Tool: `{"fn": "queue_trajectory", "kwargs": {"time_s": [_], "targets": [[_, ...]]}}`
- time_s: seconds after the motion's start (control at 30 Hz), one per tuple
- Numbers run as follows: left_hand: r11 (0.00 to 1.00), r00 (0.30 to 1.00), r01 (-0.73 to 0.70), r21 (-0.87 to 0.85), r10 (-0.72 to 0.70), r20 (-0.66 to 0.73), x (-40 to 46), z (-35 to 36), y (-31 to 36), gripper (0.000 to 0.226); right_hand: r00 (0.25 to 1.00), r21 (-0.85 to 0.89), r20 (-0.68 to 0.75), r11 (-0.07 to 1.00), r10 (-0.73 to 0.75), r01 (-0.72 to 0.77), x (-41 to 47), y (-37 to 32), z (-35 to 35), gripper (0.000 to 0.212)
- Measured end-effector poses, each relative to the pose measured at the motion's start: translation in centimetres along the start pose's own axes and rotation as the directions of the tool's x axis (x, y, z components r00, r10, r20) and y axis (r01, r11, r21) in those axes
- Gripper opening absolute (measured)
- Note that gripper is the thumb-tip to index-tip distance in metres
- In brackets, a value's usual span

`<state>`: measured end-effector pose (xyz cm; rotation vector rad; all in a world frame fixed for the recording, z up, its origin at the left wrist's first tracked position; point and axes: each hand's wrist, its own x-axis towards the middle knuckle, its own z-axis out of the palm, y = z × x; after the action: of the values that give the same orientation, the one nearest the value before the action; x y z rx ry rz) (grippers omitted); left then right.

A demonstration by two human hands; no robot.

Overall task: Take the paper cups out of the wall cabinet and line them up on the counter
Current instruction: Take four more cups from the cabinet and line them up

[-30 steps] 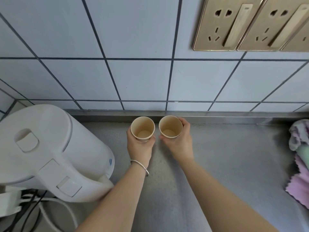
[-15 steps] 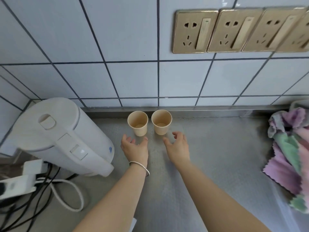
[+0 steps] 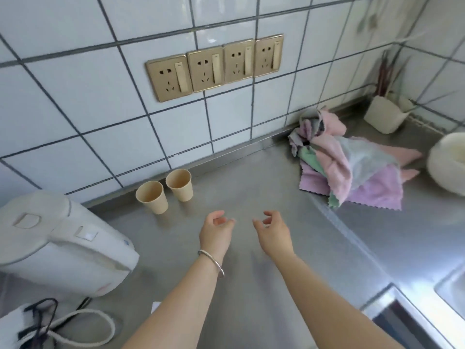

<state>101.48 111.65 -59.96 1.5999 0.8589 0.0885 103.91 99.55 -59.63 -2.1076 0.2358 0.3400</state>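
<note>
Two beige paper cups stand upright side by side on the steel counter (image 3: 251, 273) against the tiled wall: the left cup (image 3: 152, 196) and the right cup (image 3: 180, 185). Both look empty. My left hand (image 3: 216, 234), with a silver bangle on the wrist, hovers over the counter to the right of and nearer than the cups, fingers loosely curled and holding nothing. My right hand (image 3: 273, 231) is beside it, also empty with fingers apart. The wall cabinet is out of view.
A white electric kettle (image 3: 57, 243) lies at the left, with cables and a plug (image 3: 50, 326) below it. Pastel cloths (image 3: 352, 172) are piled at the right, beyond them a white bowl (image 3: 448, 165) and a white pot (image 3: 385, 114). Gold sockets (image 3: 214, 68) are on the wall.
Both hands let go of the two cups and drew back toward me and to the right. The view swung right and pulled back, bringing the cloths and corner into sight.
</note>
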Motion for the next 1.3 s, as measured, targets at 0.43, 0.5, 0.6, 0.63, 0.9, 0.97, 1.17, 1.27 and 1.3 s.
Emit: {"fn": "queue_trajectory", "kwargs": {"time_s": [0.43, 0.5, 0.6, 0.63, 0.9, 0.97, 1.17, 1.27, 1.3], "targets": [[0.896, 0.629, -0.389, 0.217, 0.086, 0.773, -21.4, 15.7, -3.3, 0.028, 0.753, 0.36, -0.527, 0.906, 0.394, -0.222, -18.5, 15.7, -18.4, 0.045], [0.874, 0.527, -0.438, 0.211, 0.06, 0.848, -26.5, 17.9, -4.5, 0.028, 0.68, 0.423, -0.576, 0.877, 0.454, -0.228, -22.8, 18.3, -21.0, 0.043], [0.827, 0.359, -0.531, 0.187, 0.02, 0.933, -34.9, 20.5, -6.5, 0.024, 0.563, 0.487, -0.637, 0.841, 0.526, -0.235, -30.0, 22.6, -24.7, 0.042], [0.817, 0.301, -0.551, 0.17, 0.004, 0.954, -37.9, 21.2, -7.2, 0.024, 0.521, 0.509, -0.652, 0.828, 0.55, -0.236, -32.7, 24.0, -25.8, 0.041], [0.778, -0.107, -0.628, -0.015, -0.067, 0.992, -63.6, 22.8, -14.1, 0.032, 0.152, 0.657, -0.711, 0.726, 0.686, -0.202, -55.0, 34.7, -33.0, 0.044], [0.771, -0.188, -0.635, -0.041, -0.103, 0.977, -68.8, 22.4, -15.3, 0.037, 0.084, 0.68, -0.709, 0.71, 0.7, -0.183, -59.6, 35.9, -34.2, 0.042], [0.711, -0.486, -0.663, -0.234, -0.172, 0.857, -85.5, 20.2, -18.1, 0.039, -0.193, 0.688, -0.725, 0.694, 0.661, -0.21, -73.4, 38.9, -39.1, 0.037], [0.659, -0.593, -0.666, -0.35, -0.183, 0.784, -92.7, 19.7, -18.9, 0.039, -0.287, 0.7, -0.712, 0.684, 0.641, -0.207, -78.6, 39.7, -42.1, 0.04], [0.657, -0.623, -0.655, -0.373, -0.191, 0.758, -95.0, 19.9, -19.0, 0.042, -0.317, 0.703, -0.705, 0.684, 0.634, -0.196, -80.1, 40.0, -43.3, 0.04]]}}
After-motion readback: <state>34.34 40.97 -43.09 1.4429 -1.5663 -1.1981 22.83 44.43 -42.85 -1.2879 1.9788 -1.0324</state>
